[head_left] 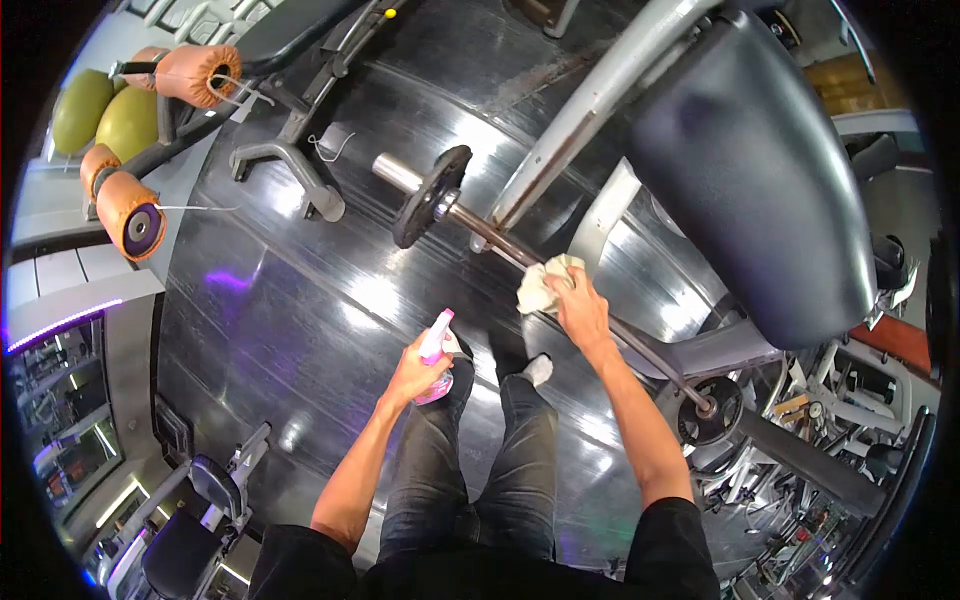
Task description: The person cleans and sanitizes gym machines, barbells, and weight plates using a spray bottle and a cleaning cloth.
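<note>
My left hand (418, 370) is wrapped round a pink spray bottle (436, 338), held upright in front of my left leg. A pale yellow cloth (541, 286) is bunched under my right hand (580, 305), which presses it round the bar of a barbell (505, 243). The barbell crosses in front of me at a slant, with a black weight plate (432, 197) on its far left end and another plate (712, 408) at its right end. Part of the bar is hidden behind the cloth and my right hand.
A black padded bench (750, 180) on a grey frame stands just beyond the barbell. Orange foam rollers (200, 76) on a machine are at the upper left, near green exercise balls (85, 112). Other gym equipment (180, 555) stands lower left. Dark glossy flooring (300, 320) lies around my feet.
</note>
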`<action>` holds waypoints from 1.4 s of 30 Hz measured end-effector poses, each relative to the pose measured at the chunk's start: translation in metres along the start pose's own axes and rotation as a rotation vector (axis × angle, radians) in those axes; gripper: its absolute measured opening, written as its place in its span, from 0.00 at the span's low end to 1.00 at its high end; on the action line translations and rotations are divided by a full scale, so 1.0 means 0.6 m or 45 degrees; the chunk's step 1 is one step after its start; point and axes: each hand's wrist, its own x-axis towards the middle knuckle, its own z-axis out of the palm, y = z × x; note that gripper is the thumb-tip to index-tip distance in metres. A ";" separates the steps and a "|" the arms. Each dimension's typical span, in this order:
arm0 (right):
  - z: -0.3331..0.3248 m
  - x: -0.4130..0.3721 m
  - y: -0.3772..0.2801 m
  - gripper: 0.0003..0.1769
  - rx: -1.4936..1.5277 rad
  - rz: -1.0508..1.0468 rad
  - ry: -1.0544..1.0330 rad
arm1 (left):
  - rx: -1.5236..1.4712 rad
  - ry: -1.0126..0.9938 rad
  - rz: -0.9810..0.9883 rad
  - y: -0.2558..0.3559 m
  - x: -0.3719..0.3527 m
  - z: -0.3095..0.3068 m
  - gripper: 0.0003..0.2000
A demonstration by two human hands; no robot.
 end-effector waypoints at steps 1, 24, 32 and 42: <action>0.002 0.008 -0.009 0.24 0.015 0.066 0.061 | 0.006 -0.012 0.000 -0.004 0.002 0.007 0.13; -0.029 -0.468 0.303 0.32 -0.198 0.197 0.243 | -0.251 -0.187 0.117 -0.085 -0.081 0.444 0.18; -0.036 -0.502 0.367 0.21 0.268 0.609 0.170 | -0.236 -0.222 0.122 -0.103 -0.122 0.514 0.16; -0.246 -0.388 0.459 0.23 -0.947 0.179 0.214 | -0.092 -0.325 0.163 -0.044 -0.076 0.623 0.15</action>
